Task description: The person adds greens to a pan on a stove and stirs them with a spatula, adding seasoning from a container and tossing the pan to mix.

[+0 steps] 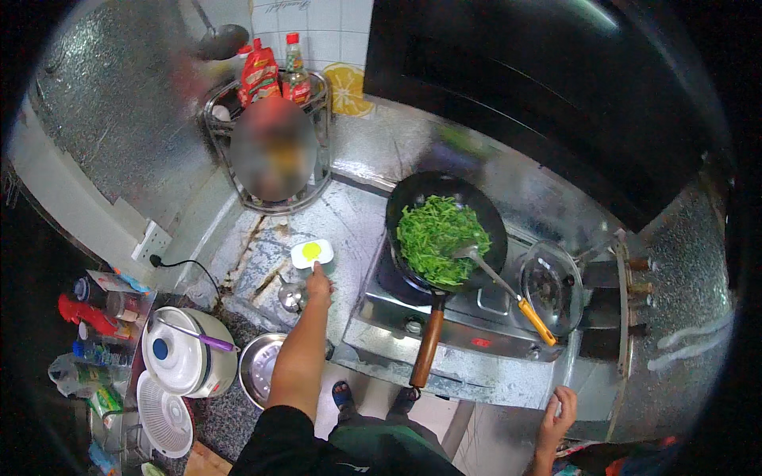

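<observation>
My left hand (pixel 320 287) reaches forward over the counter, fingers closed at the near edge of a small white container (pixel 299 255) with a yellow-green patch on top. A metal ladle (pixel 290 295) lies just left of that hand. To the right, on the gas stove (pixel 373 317), stands a black wok (pixel 495 218) with chopped green vegetables (pixel 432 234) in it. A spatula (pixel 520 300) rests in the wok, its yellow handle over the stove front. My right hand (pixel 559 408) is off the stove's right front corner, fingers loosely curled and apart, holding nothing.
The wok's wooden handle (pixel 429 345) sticks out past the counter edge. A glass lid (pixel 552 289) leans right of the wok. A wire rack (pixel 218 151) with bottles stands in the back corner. At left are a white rice cooker (pixel 202 381), a metal basin (pixel 252 381) and a white colander (pixel 171 432).
</observation>
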`<state>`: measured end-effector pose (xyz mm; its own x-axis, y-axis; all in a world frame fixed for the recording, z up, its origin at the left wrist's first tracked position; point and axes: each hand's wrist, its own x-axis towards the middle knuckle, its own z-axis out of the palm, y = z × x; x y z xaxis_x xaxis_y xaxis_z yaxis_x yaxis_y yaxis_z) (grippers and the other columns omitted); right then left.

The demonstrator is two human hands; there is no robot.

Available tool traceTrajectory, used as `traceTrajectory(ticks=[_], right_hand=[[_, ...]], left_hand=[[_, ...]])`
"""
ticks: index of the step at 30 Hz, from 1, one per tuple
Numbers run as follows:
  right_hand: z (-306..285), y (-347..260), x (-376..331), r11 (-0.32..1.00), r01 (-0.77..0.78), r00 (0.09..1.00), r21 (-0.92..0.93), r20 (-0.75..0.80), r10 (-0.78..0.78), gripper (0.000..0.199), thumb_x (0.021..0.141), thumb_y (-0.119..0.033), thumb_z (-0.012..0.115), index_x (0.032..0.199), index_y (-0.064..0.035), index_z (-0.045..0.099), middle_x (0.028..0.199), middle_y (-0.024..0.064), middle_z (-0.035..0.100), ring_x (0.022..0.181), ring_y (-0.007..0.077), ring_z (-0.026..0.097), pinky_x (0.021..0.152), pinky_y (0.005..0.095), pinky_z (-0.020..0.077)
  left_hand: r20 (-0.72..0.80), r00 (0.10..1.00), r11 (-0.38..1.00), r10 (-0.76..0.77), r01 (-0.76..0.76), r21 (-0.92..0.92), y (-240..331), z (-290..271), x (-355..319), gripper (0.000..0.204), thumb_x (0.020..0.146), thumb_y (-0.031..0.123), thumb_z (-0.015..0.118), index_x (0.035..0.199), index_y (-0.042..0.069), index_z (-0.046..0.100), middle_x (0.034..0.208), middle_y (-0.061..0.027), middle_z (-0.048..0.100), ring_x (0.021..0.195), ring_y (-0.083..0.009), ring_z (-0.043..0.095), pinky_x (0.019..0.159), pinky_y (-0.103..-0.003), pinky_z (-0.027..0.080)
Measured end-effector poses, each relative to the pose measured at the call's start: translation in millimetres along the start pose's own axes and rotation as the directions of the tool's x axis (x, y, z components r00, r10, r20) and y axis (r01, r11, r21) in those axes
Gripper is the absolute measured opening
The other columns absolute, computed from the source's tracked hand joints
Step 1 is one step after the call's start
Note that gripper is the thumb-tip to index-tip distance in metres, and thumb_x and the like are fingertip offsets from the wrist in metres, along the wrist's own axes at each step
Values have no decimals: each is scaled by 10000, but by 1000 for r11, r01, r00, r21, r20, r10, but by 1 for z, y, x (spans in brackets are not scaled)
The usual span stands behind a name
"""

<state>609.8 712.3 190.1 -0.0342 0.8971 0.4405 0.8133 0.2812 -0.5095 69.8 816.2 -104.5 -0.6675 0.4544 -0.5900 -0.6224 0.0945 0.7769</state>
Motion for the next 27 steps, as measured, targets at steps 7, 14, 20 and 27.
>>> traceTrajectory(ticks=[7,14,20,27], right_hand=[[32,-17,1,959,202,977,201,22,-210,127,759,34,539,870,33,600,873,160,589,790,270,575,720,326,460],[61,-67,35,795,291,879,532,180,-442,157,726,45,591,878,16,616,819,128,580,695,216,570,603,293,454],[84,-144,74,514,571,489,640,237,-839,236,702,-61,675,934,-71,631,793,77,560,654,222,578,544,295,471],[131,-193,72,168,851,39,498,259,-965,330,725,-152,565,1052,-122,604,838,47,467,739,186,529,528,289,458]], left_hand=[[175,973,988,151,-153,1,47,-17,-137,296,920,350,470,774,96,517,577,25,444,490,-76,429,432,-217,333],[294,859,750,420,-511,420,54,-70,-297,172,890,188,496,917,34,569,737,-54,574,626,-156,543,552,-267,437],[502,686,523,526,-727,445,-5,-123,-350,386,725,139,672,1082,50,554,982,-131,593,903,-269,574,777,-365,458],[515,726,685,455,-655,319,-19,-107,-396,313,720,114,676,1003,44,564,886,-89,591,809,-191,575,708,-322,466]])
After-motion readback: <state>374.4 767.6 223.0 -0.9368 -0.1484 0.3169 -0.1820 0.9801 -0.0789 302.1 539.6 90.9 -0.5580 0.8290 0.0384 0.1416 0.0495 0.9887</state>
